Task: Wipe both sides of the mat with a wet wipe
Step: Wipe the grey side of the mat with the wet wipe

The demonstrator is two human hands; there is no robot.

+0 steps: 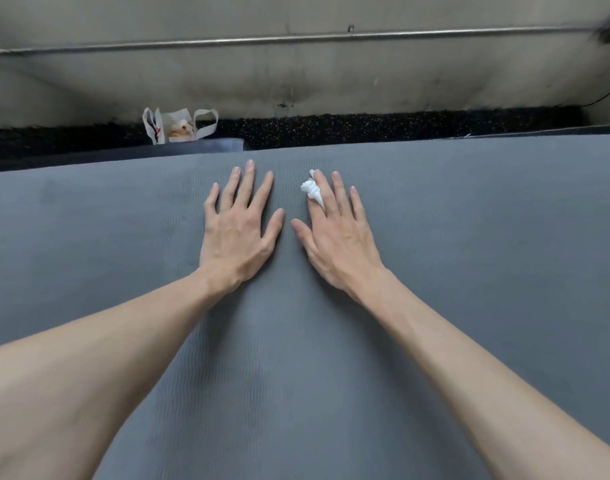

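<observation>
Near the far edge of the mat [469,237] I have both hands pressed flat, fingers straight and spread. My left hand [239,225] holds nothing; my right hand [334,233] keeps the crumpled wet wipe [312,192] trapped at its index finger, against the mat. The mat lies spread on the floor, one grey face up. I judge this face is being wiped (how much is done, I cannot tell) and the underside remains. Beyond the far edge stands a white plastic bag [179,128]; its red print is unreadable.
</observation>
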